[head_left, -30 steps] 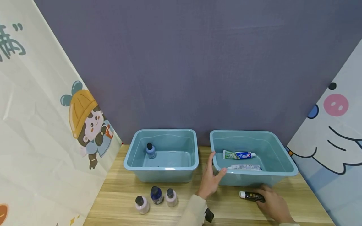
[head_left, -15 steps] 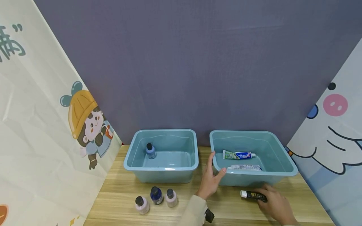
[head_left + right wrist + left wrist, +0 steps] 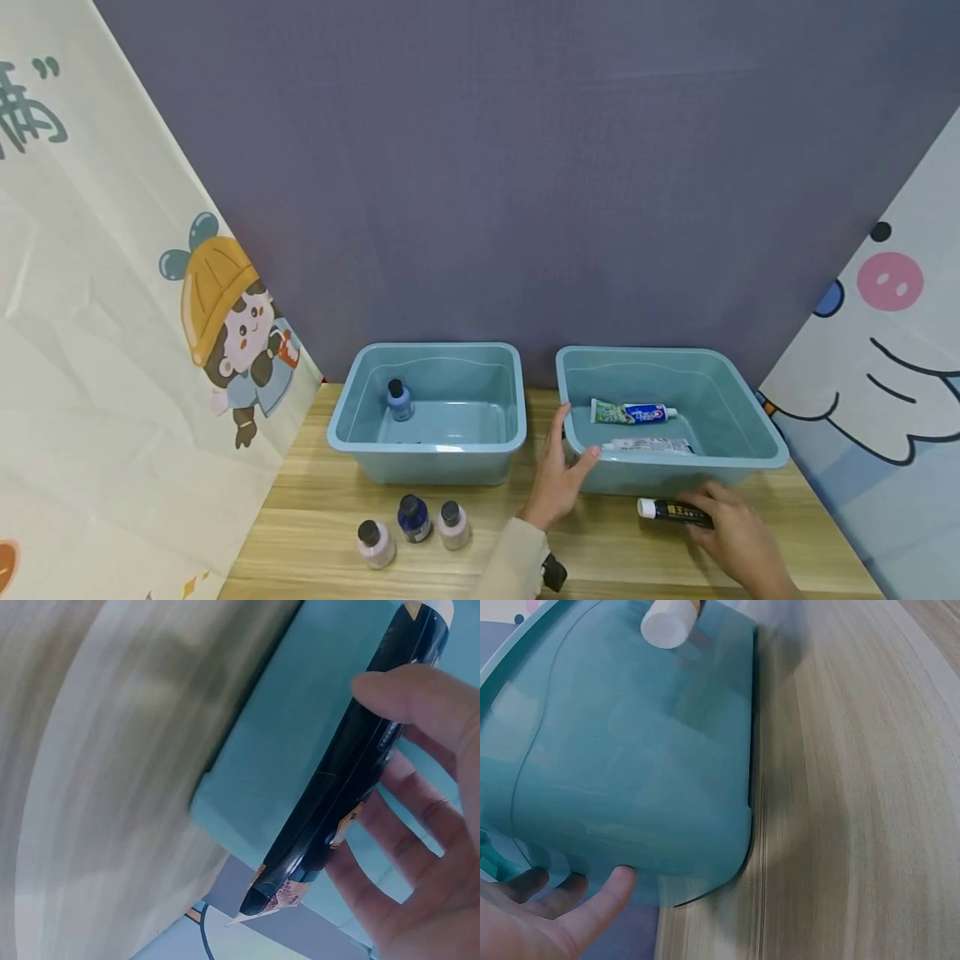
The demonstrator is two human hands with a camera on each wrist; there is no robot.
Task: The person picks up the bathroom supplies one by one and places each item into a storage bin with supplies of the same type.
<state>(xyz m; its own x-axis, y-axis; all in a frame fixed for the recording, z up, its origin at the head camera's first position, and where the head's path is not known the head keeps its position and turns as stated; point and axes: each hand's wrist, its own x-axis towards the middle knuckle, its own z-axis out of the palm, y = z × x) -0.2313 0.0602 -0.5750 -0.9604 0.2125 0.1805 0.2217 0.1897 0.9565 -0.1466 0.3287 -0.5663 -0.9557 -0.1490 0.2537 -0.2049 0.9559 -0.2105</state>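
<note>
My right hand pinches a black toothpaste tube with a white cap, just in front of the right blue bin. In the right wrist view the thumb lies across the tube with the other fingers behind it, and the crimped end points down. At that bin's front left corner is my left hand, its thumb at the front rim and its fingers straight along the side. The left wrist view shows those fingertips against the bin's outer wall. Two toothpaste tubes, one green and blue, one white, lie inside.
A second blue bin stands to the left, holding a blue bottle. On the wooden table before it are two pale pink bottles and a dark blue bottle. A dark grey wall rises behind.
My right hand has shifted slightly to the right with the black toothpaste tube. The left hand stays at the bin's corner.
</note>
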